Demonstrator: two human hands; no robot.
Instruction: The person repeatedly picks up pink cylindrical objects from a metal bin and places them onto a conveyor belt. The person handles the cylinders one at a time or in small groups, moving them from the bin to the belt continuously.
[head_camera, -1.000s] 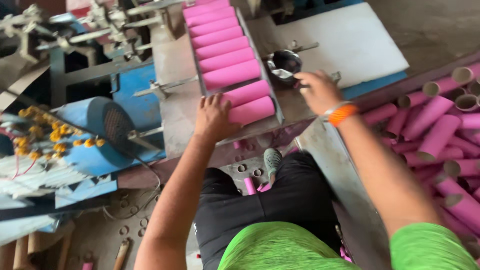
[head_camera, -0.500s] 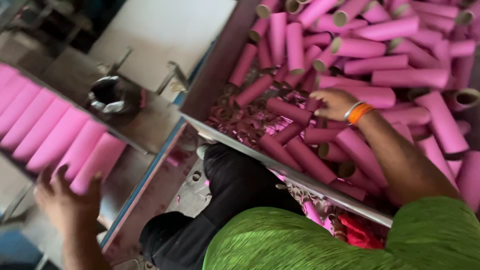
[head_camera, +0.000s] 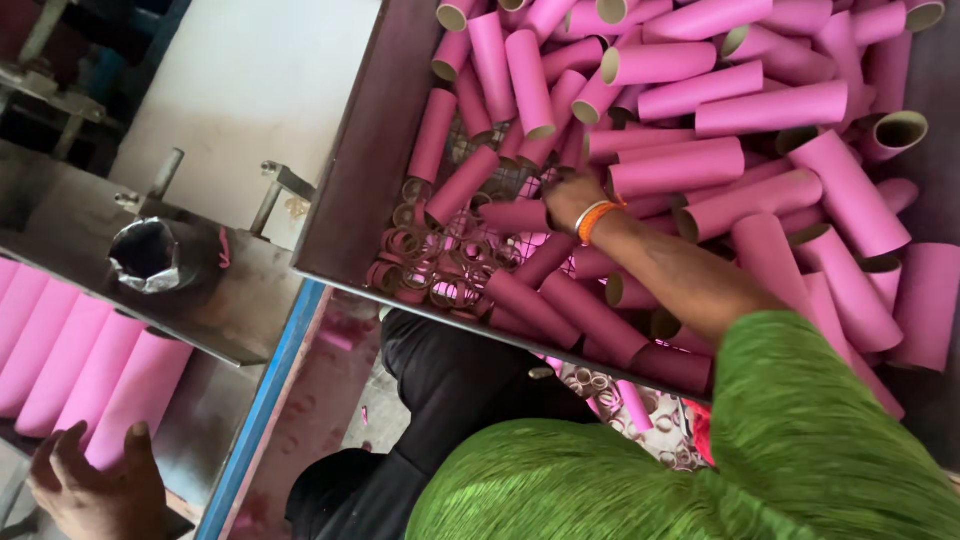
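My right hand (head_camera: 568, 198), with an orange band at the wrist, reaches into a bin (head_camera: 350, 180) heaped with pink cardboard tubes (head_camera: 770, 108). Its fingers lie among the tubes and are partly hidden, so any grip cannot be made out. My left hand (head_camera: 95, 485) rests at the lower left, fingers spread, touching the end of a row of pink tubes (head_camera: 70, 360) lying side by side in a metal tray. Small pink rings (head_camera: 430, 265) litter the bin's near corner.
A crumpled foil-lined cup (head_camera: 160, 255) sits on the grey metal ledge by the tray. A blue frame edge (head_camera: 262, 400) runs down between tray and bin. A white panel (head_camera: 250, 90) lies behind. My dark trousers and green shirt fill the bottom.
The view swung right from the tray to the tube bin. My right hand moved from beside the tray into the heap; my left hand stayed at the tray's near end.
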